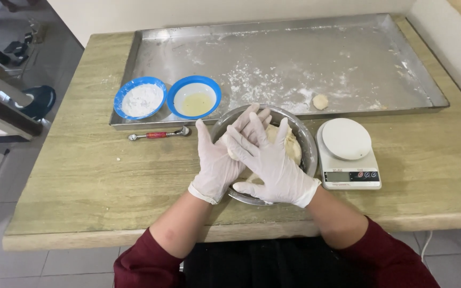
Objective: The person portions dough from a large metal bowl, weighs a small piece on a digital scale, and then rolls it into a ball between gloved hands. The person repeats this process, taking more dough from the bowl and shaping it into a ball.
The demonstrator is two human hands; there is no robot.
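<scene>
Head view, looking down
One camera, worn on the head, faces steeply down and forward over the bench [81,176], close above the hands [252,157].

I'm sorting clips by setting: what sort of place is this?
Probably a small kitchen or baking corner: a floured metal tray, a kitchen scale and a steel bowl of dough on a wooden table.

We see a large floured steel baking tray [358,32] far back holding a small dough ball [320,101], a blue bowl of white flour [140,98] and a blue bowl of yellowish oil [193,96]. Nearer left lies a red-handled metal scoop [158,135]; right, a white round-topped kitchen scale [347,153].
</scene>
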